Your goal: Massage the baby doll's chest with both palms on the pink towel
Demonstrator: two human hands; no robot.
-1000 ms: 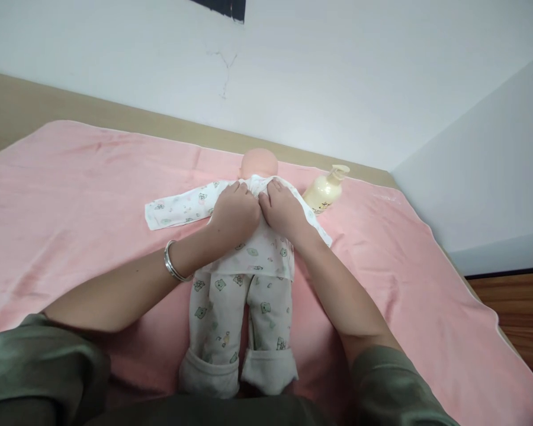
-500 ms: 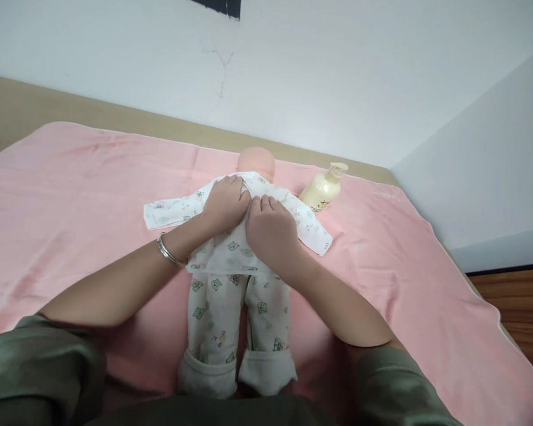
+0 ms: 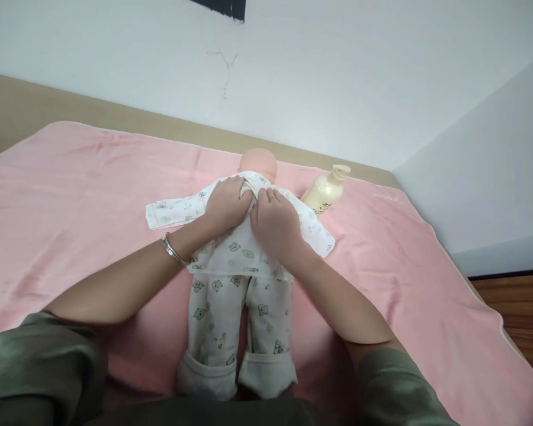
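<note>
A doll (image 3: 258,162) lies on its back on the pink blanket, dressed in a white printed top (image 3: 242,248) and matching trousers (image 3: 217,307) with turned-up cuffs. Both sleeves are spread out to the sides. At the chest, my left hand (image 3: 228,204) is closed on the top's front edge, its thumb near the neckline. My right hand (image 3: 276,223) is closed on the cloth just to the right, fingertips close to my left thumb. The doll's face and part of its chest opening are hidden.
A cream pump bottle (image 3: 326,190) leans beside the right sleeve on the pink blanket (image 3: 93,195). Behind the blanket runs a tan edge (image 3: 160,121) against a white wall. Brown wooden furniture (image 3: 519,313) stands at the far right.
My right hand has moved slightly up and towards the neckline. My left hand stays at the chest with its grip on the cloth. The view has shifted a little.
</note>
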